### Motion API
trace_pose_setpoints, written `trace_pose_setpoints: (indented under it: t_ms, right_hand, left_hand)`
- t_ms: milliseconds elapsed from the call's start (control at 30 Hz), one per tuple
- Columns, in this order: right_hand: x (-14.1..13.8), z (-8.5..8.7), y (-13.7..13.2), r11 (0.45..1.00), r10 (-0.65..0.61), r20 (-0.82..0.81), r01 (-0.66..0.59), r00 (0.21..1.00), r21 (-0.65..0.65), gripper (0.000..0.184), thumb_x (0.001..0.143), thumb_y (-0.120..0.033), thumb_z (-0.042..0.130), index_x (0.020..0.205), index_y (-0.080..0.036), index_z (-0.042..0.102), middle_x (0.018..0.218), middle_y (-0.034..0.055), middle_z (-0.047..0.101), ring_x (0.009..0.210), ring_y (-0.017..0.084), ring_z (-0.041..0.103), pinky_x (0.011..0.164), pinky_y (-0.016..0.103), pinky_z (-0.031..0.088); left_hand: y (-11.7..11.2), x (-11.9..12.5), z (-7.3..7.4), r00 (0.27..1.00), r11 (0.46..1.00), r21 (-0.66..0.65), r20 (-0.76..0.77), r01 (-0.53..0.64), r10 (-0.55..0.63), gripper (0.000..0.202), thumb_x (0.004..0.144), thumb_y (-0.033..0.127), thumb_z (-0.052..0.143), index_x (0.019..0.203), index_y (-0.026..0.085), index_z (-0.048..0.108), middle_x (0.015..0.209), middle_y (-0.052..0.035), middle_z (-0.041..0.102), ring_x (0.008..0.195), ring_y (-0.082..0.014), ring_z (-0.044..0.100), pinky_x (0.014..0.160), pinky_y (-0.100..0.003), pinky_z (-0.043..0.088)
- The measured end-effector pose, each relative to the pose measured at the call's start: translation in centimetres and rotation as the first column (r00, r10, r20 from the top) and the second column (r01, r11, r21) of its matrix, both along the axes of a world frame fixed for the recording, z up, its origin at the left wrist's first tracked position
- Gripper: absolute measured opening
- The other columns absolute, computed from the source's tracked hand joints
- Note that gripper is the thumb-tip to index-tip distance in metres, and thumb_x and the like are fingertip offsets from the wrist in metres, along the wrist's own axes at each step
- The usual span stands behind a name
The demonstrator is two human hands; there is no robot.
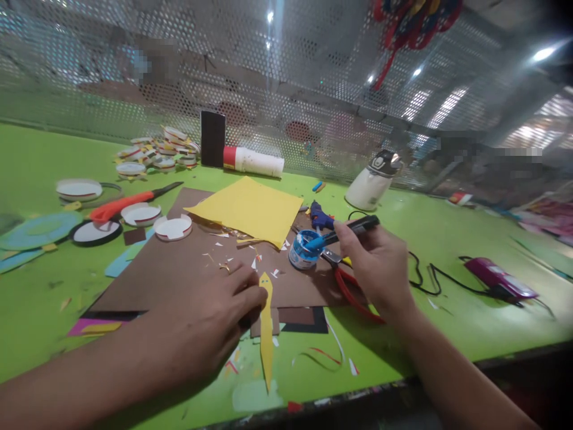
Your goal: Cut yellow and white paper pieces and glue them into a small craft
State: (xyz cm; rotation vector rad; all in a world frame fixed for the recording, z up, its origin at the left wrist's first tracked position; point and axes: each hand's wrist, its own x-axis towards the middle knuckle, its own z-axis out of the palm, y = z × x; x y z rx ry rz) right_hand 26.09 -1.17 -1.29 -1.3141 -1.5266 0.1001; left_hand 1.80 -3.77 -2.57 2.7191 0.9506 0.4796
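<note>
My left hand (215,316) rests over the brown board, its fingers bent and closed on the edge of a pointed yellow paper strip (265,334). Two small blue dots show near the strip's upper tip. In my right hand (380,263) is a black marker (353,228) with a blue-coated end. That end dips into the mouth of a small jar of blue paint (303,258). Beside the jar, partly behind my right hand, lie red-handled scissors (353,295). A blue glue gun (320,216) is just beyond the jar.
A yellow paper sheet (250,209) lies on the brown board (147,269). White paper rings (172,227) and orange-handled scissors (120,206) are at left. Behind stand a dark phone-like slab (213,138), a white cup-like roll (255,161) and a white-and-black container (369,185). A purple device (499,279) lies right.
</note>
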Motion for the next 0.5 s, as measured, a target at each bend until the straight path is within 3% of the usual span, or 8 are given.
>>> trace_pose_setpoints:
  t_ms: [100, 200, 367, 500]
  right_hand:
    - [0.4, -0.1, 0.7, 0.997, -0.006, -0.063, 0.001, 0.998, -0.081, 0.032, 0.079, -0.040, 0.065, 0.062, -0.013, 0.063, 0.052, -0.0018, 0.057, 0.047, 0.010, 0.048, 0.046, 0.022, 0.039]
    - [0.5, 0.1, 0.9, 0.998, -0.046, -0.124, 0.039, 0.991, -0.058, 0.035, 0.079, -0.041, 0.066, 0.057, -0.014, 0.059, 0.051, -0.0025, 0.054, 0.046, 0.009, 0.046, 0.047, 0.022, 0.037]
    - [0.5, -0.1, 0.9, 0.997, -0.038, -0.086, 0.031, 0.996, -0.077, 0.037, 0.078, -0.044, 0.066, 0.058, -0.014, 0.061, 0.051, -0.0019, 0.054, 0.047, 0.010, 0.045, 0.048, 0.023, 0.037]
    - [0.7, -1.2, 1.6, 0.976, 0.043, -0.016, -0.045, 0.999, -0.213, 0.037, 0.079, -0.048, 0.064, 0.070, -0.012, 0.068, 0.060, 0.0013, 0.061, 0.054, 0.013, 0.051, 0.052, 0.025, 0.040]
  left_hand:
    - [0.0, 0.0, 0.3, 0.992, 0.991, -0.112, -0.115, -0.069, 0.056, 0.014, 0.085, 0.013, 0.040, 0.086, 0.018, 0.053, 0.089, -0.0061, 0.054, 0.072, -0.0177, 0.047, 0.061, -0.030, 0.035]
    - [0.0, 0.0, 0.4, 0.988, 0.982, -0.162, -0.136, -0.093, 0.071, 0.012, 0.083, 0.012, 0.041, 0.084, 0.018, 0.051, 0.088, -0.0049, 0.053, 0.075, -0.0184, 0.046, 0.063, -0.030, 0.033]
    - [0.1, 0.0, 0.2, 0.988, 0.982, -0.156, -0.129, -0.104, 0.084, 0.013, 0.079, 0.009, 0.041, 0.082, 0.019, 0.049, 0.086, -0.0043, 0.052, 0.070, -0.0177, 0.044, 0.060, -0.030, 0.028]
    - [0.0, -0.1, 0.1, 0.990, 0.985, -0.141, -0.106, -0.102, 0.088, 0.012, 0.080, 0.011, 0.041, 0.083, 0.019, 0.049, 0.089, -0.0051, 0.052, 0.073, -0.0185, 0.045, 0.061, -0.030, 0.029]
